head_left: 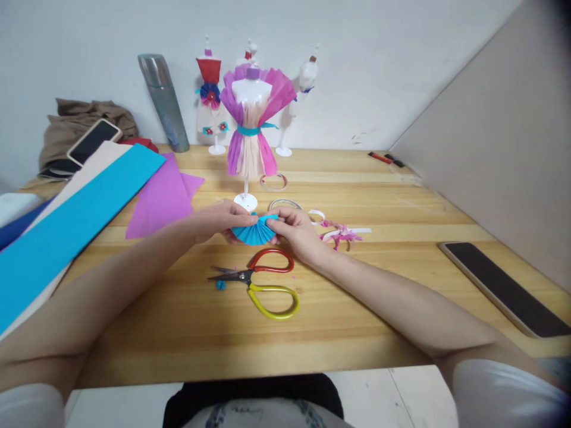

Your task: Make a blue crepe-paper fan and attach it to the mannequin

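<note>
A small blue pleated paper fan (254,233) is spread between my two hands above the table. My left hand (225,219) pinches its left side, thumb on top. On the right side, my right hand (292,229) grips the upper edge between thumb and fingers. Just below the fan lie scissors (243,276) with one red and one yellow handle, blades slightly apart and pointing left. A tiny blue paper scrap (220,285) rests by the blades. Behind my hands stands a white mini dress form (252,92) wearing a purple, pink and cream paper dress with a blue sash.
Blue paper (89,226) and purple paper (160,199) lie at left. Tape rolls (285,205) and pink scraps (341,235) sit beyond my right hand. A phone (504,285) lies at right. A flask (165,104) and other dress forms (209,95) line the wall.
</note>
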Tool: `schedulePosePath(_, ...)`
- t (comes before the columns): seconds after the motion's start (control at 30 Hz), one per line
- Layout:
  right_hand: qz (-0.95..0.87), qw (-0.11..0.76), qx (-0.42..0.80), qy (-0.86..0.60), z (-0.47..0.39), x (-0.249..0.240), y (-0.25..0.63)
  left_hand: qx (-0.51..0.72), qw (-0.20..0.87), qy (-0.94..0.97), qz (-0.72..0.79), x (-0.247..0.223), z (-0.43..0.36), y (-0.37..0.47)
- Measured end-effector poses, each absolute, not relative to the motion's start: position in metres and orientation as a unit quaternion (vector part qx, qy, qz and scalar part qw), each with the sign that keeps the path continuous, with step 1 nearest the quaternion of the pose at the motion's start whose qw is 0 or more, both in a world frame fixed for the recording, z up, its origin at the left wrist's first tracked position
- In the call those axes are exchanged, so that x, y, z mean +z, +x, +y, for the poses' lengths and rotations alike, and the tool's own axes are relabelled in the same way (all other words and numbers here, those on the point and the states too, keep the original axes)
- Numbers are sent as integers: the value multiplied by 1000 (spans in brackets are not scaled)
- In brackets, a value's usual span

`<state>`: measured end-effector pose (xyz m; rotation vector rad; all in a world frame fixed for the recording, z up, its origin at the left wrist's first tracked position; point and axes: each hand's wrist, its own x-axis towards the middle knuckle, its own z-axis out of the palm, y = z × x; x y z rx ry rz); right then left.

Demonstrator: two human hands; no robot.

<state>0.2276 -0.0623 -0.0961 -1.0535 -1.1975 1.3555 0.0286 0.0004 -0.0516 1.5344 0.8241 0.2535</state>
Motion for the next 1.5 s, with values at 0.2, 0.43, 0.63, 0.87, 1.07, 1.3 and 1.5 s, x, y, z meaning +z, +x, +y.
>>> schedulePosePath(0.2,-521,490,547,-435,-64,-96,228,76,616,700,353,-39,1,25)
schedulePosePath(0.43,-510,497,548,-439,-64,-95,226,48,622,715,317,-44,7,20)
schedulePosePath(0.63,-511,495,549,-439,-62,-97,227,92,633,691,338,-47,12,18)
schedulePosePath(0.87,-555,478,516,-443,-61,-100,228,160,524,769,329,-57,16,21)
schedulePosePath(1.07,-684,417,349,-487,-61,-102,232,207,421,795,384,-50,12,22)
schedulePosePath(1.3,-789,340,188,-477,-59,-106,235,263,402,746,461,-45,22,16)
schedulePosePath(1.5,-793,378,163,-449,-60,-107,235,293,352,730,506,-61,33,9)
